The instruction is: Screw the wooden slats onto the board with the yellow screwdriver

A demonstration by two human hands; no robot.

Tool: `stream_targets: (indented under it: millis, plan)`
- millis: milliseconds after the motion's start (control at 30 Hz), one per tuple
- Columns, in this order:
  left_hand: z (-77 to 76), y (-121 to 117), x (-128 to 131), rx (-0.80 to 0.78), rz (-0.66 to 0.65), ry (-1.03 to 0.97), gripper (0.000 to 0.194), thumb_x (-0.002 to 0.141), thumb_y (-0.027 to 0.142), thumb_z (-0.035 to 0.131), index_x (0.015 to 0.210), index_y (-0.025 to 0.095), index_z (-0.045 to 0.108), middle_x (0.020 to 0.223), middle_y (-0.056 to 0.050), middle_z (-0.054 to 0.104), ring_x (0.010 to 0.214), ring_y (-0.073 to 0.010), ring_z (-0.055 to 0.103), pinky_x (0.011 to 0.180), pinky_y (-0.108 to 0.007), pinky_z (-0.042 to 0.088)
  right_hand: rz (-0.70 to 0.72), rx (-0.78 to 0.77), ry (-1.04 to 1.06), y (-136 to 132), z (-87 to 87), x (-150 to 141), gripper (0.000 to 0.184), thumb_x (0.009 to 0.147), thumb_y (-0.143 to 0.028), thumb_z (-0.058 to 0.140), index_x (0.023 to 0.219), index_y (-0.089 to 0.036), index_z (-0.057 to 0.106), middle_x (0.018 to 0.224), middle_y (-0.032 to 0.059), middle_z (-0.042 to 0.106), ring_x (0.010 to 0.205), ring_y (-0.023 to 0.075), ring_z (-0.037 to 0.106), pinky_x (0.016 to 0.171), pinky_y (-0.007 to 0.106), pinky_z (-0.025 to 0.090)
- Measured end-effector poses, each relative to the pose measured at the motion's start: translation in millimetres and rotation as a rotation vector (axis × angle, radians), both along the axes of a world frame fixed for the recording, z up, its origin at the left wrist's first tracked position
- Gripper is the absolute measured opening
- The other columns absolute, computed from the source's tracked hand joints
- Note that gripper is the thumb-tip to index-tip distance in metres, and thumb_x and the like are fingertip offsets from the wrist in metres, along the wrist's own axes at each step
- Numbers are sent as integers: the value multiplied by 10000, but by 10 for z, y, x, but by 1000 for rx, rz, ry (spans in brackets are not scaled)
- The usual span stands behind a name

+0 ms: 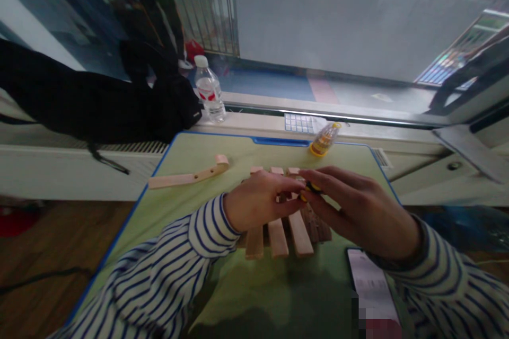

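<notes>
My left hand (258, 196) and my right hand (356, 206) meet over the middle of the table. Their fingertips pinch a small yellow-and-black thing (314, 187), mostly covered by the fingers, so its kind is unclear. Beneath the hands lie several flat pale wooden strips (278, 238) in a row, with a darker brown wooden piece (318, 225) under and beside them on the right. The hands partly hide these pieces. Left of them, apart, lies a long wooden piece (186, 179) with two dark holes and a raised block at its far end.
A small yellow-capped bottle (325, 140) stands at the back of the blue-edged table (214, 296). A phone (374, 286) lies by my right forearm. On the sill stand a clear water bottle (210, 92) and a black bag (159, 100). People are visible beyond the window.
</notes>
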State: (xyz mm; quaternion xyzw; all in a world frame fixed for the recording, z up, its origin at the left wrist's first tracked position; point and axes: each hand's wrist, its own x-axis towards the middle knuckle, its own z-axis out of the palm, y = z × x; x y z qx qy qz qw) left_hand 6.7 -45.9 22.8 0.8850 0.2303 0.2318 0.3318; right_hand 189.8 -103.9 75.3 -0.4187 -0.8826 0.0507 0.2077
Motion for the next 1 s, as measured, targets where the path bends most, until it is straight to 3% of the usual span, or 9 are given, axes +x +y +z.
stream_targets:
  millis: [167, 433, 600, 1000]
  plan:
    - [0, -5, -6, 1, 43, 25, 179, 837, 297, 556, 946, 203, 662, 710, 18, 626, 629, -89, 551, 597, -203, 389, -4, -21, -19, 5, 5, 0, 298, 890, -225, 441, 1164, -141, 523, 1043, 104, 623, 919, 183, 600, 797, 329, 510]
    - [-20, -20, 5, -55, 29, -12, 149, 826, 257, 581, 924, 182, 665, 782, 5, 659, 694, -96, 581, 634, -203, 414, 8, 1, 9, 15, 6, -28, 311, 876, -211, 472, 1176, -143, 517, 1043, 76, 627, 904, 158, 595, 785, 297, 501]
    - [-27, -15, -9, -39, 44, -1, 167, 832, 291, 574, 917, 183, 670, 712, 15, 641, 612, -81, 546, 561, -186, 388, 17, -12, -3, 22, 7, -24, 349, 856, -211, 489, 1197, -142, 498, 1101, 82, 618, 966, 168, 583, 823, 312, 488]
    - [-17, -1, -9, -42, -10, -15, 134, 840, 248, 565, 900, 184, 666, 672, 34, 604, 580, -60, 502, 561, -163, 367, 1, 0, -50, 25, -1, -39, 317, 880, -221, 455, 1187, -158, 504, 1031, 49, 630, 911, 164, 585, 786, 306, 481]
